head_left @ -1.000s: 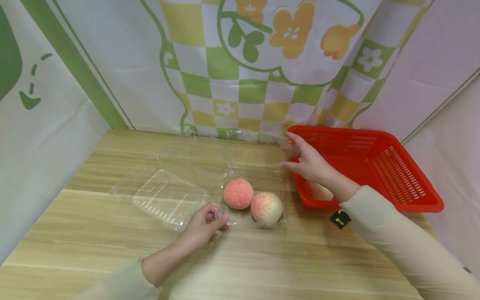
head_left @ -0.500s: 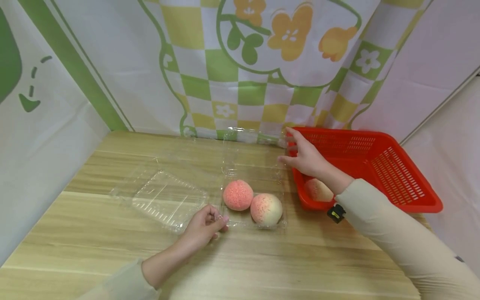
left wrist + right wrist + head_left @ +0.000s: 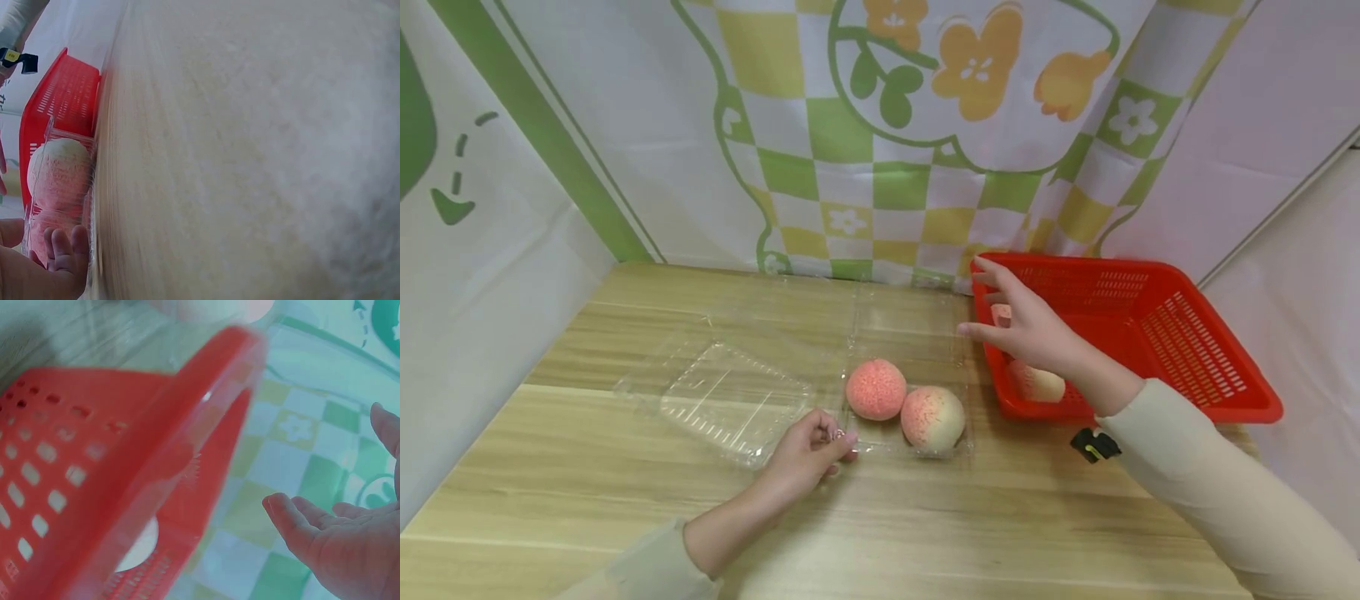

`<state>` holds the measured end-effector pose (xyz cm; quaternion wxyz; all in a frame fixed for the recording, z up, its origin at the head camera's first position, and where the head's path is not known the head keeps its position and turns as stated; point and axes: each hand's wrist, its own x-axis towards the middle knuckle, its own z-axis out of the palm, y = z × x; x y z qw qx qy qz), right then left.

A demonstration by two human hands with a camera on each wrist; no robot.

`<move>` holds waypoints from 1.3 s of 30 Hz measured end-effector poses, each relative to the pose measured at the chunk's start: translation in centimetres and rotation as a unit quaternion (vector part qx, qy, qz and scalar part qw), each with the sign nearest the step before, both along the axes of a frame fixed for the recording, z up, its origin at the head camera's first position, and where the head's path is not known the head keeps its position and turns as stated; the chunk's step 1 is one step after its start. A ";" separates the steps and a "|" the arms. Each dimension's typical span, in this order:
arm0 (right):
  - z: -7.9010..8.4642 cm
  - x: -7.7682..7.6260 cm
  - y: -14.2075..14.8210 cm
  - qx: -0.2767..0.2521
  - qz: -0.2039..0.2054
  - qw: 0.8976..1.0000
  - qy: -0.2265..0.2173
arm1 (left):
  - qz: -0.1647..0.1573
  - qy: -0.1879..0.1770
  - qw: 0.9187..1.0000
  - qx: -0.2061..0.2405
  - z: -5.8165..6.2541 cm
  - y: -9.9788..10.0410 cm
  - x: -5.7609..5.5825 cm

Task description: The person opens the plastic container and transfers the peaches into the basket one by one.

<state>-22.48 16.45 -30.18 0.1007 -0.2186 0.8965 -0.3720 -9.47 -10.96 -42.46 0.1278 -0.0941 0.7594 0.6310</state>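
In the head view my left hand (image 3: pixel 808 450) pinches the front left corner of a clear plastic clamshell box (image 3: pixel 872 446). Two fuzzy peaches sit in its base: a pink peach (image 3: pixel 876 389) at the left and a pink-and-cream peach (image 3: pixel 933 419) at the right, touching. The box's clear lid (image 3: pixel 906 321) leans back, unfolded. My right hand (image 3: pixel 1026 325) hangs with fingers spread over the left rim of a red basket (image 3: pixel 1150 415), holding nothing. Another peach (image 3: pixel 1037 382) lies inside the basket, partly behind that hand; a bit of one more (image 3: pixel 1002 314) shows past the fingers.
A second clear plastic box (image 3: pixel 737 400) lies unfolded on the wooden table (image 3: pixel 587 500), left of the first. A checked, flowered curtain (image 3: pixel 902 183) hangs right behind the table's back edge. White cloth walls (image 3: pixel 490 292) stand at both sides.
The lid has tipped back and lies lower than half a second ago. My right hand has shifted a little to the right, away from the lid's edge. My left hand has stayed put.
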 end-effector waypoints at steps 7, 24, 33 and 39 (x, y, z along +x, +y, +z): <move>0.3 2.8 -0.9 -0.016 0.043 0.998 0.040 | -0.003 0.002 1.000 0.008 0.1 0.0 -0.1; -4.8 7.5 -3.0 0.011 0.106 0.990 0.091 | -0.006 0.001 1.000 0.014 0.0 0.1 -0.2; -7.2 7.8 -2.8 0.035 0.098 0.991 0.078 | -0.003 -0.001 1.000 0.019 0.0 0.1 -0.1; -8.3 7.5 -2.7 0.065 0.097 0.989 0.086 | -0.001 -0.003 1.000 0.024 -0.1 0.1 -0.2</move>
